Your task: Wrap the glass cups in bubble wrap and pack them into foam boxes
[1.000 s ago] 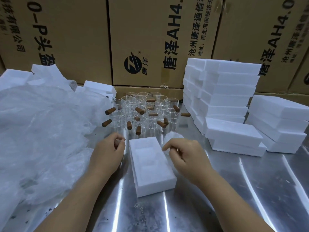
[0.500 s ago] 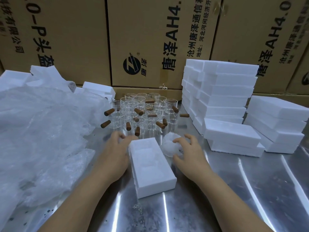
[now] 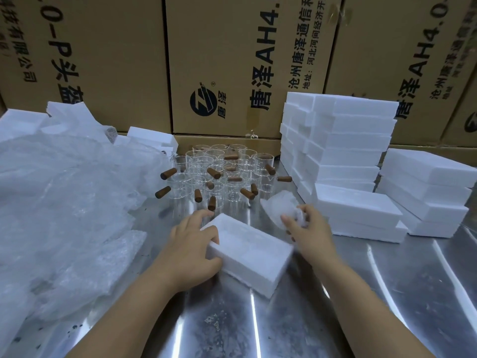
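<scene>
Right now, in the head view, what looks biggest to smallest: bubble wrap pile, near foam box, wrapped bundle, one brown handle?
1. bubble wrap pile
2. foam box
3. wrapped bundle
4. brown handle
No close calls.

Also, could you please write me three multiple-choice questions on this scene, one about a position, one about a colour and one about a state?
1. Relative to the cups, the bubble wrap pile lies:
A) to the right
B) to the left
C) on top

2. The cups' handles are:
A) blue
B) green
C) brown

3. The right hand:
A) holds a wrapped bundle
B) lies flat and empty
C) is out of view

Answers:
1 B, since the pile fills the left side while the cups stand in the middle.
2 C, since brown stubs stick out among the clear glass.
3 A, since its fingers curl round the bundle.
</scene>
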